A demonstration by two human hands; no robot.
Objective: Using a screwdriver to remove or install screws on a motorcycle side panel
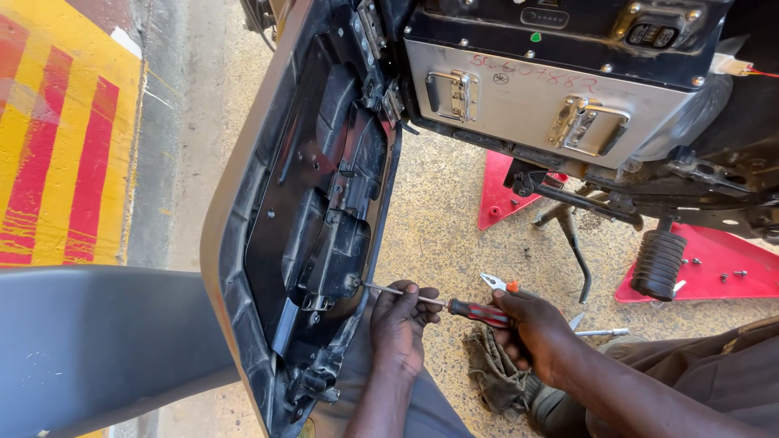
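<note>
Screwdriver [438, 304], red-and-black handle, held level, tip set against fastener on underside of raised seat panel [312, 219]. Right hand [535, 328] closed round handle to turn it. Left hand [400, 320] pinching shaft between fingers, steadying tip. Pliers [497, 283] and rag [495, 373] on gravel floor just behind, within reach. Silver battery case [527, 101] above.

right hand [531, 328] is gripping red-and-black plastic-handled screwdriver [438, 302] | left hand [399, 322] is steadying its steel shaft | tip is pressing into black plastic underside of raised scooter seat [324, 219] | silver metal battery box [527, 101] is sitting right of seat
</note>
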